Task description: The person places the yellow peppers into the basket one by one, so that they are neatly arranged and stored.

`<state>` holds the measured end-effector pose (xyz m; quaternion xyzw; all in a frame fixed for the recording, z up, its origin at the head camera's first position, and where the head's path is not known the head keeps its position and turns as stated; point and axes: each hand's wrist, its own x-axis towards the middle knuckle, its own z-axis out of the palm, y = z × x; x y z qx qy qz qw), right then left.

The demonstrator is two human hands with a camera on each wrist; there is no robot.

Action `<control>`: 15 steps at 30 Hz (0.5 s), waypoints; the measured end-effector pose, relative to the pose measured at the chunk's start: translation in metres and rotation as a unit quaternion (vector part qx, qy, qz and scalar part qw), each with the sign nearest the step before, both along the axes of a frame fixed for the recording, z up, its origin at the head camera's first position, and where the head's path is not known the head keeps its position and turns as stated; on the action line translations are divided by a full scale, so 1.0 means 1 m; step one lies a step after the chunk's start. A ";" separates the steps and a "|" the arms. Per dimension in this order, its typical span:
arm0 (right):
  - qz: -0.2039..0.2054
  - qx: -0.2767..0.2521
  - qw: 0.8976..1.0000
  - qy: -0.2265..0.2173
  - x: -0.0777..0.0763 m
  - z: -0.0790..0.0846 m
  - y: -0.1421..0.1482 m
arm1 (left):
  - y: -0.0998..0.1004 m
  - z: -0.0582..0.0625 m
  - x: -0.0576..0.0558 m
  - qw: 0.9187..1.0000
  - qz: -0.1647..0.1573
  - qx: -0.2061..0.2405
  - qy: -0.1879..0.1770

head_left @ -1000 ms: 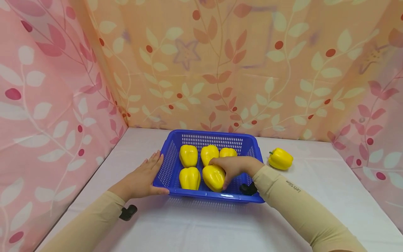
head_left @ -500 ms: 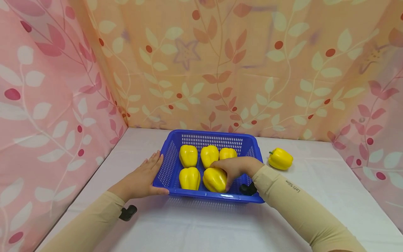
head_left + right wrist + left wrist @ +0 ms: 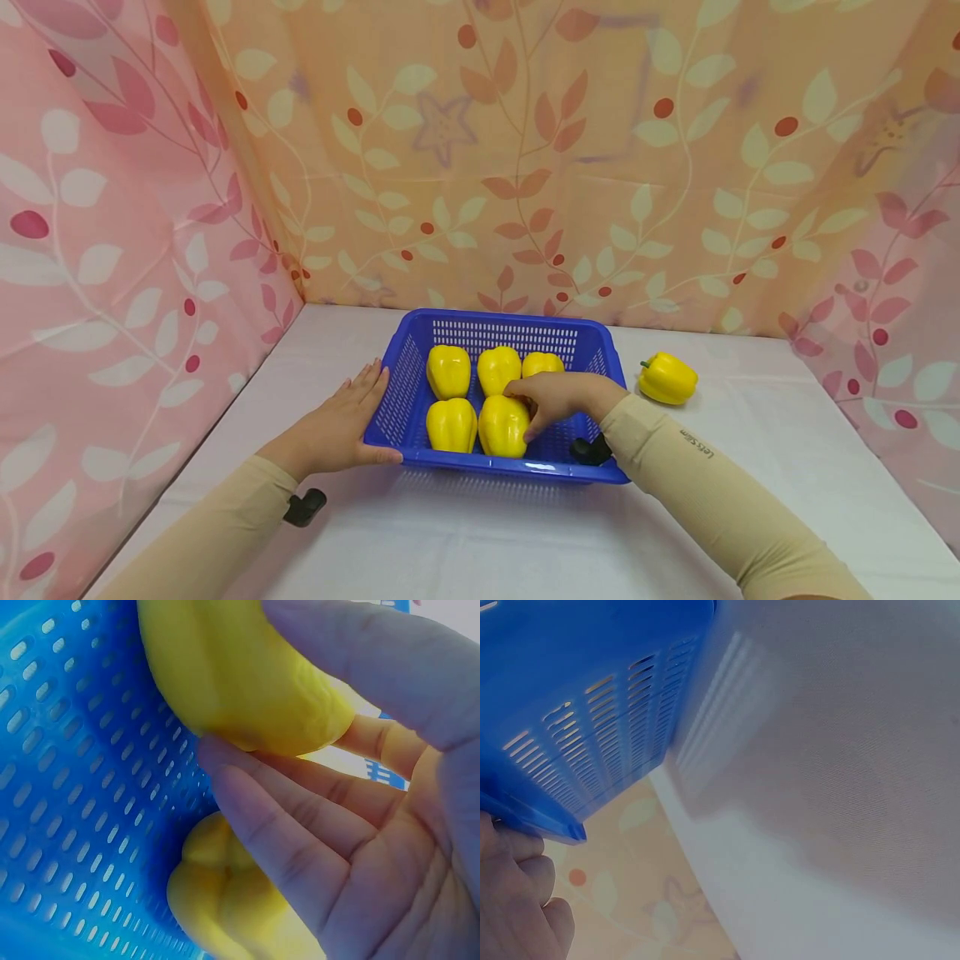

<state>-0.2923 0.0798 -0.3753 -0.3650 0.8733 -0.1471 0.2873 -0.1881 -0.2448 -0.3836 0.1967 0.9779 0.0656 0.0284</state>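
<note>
A blue slotted plastic basket (image 3: 480, 462) stands on the table with several yellow bell peppers in it. My right hand (image 3: 562, 402) reaches inside and holds the front middle bell pepper (image 3: 502, 427) between thumb and fingers. In the right wrist view this bell pepper (image 3: 232, 667) lies under the thumb, with the fingertips along its other side. Left of it sits another bell pepper (image 3: 452, 426), and behind are bell peppers (image 3: 449, 372) in a row, the right one partly covered by my hand. My left hand (image 3: 341, 423) rests against the basket's left side, fingers straight, thumb at the front corner.
A single yellow bell pepper (image 3: 667, 379) with a green stem lies on the white-covered table (image 3: 480, 542), right of the basket. Flowered cloth (image 3: 480, 167) hangs behind and at both sides. A small black camera (image 3: 304, 507) is on the left wrist.
The front middle bell pepper has turned from a slant to upright under my right hand and shifted slightly left. My left hand and the basket have stayed in place.
</note>
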 end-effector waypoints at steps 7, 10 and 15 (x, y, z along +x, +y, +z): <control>0.012 -0.008 1.000 0.016 -0.001 -0.001 0.000 | 0.000 0.000 0.001 1.000 0.002 0.002 -0.004; 0.013 -0.009 1.000 0.022 -0.001 0.000 0.000 | 0.000 0.000 0.001 1.000 0.003 0.003 -0.005; 0.007 -0.022 1.000 0.021 -0.002 0.001 0.000 | 0.000 0.000 0.001 1.000 0.003 0.001 -0.002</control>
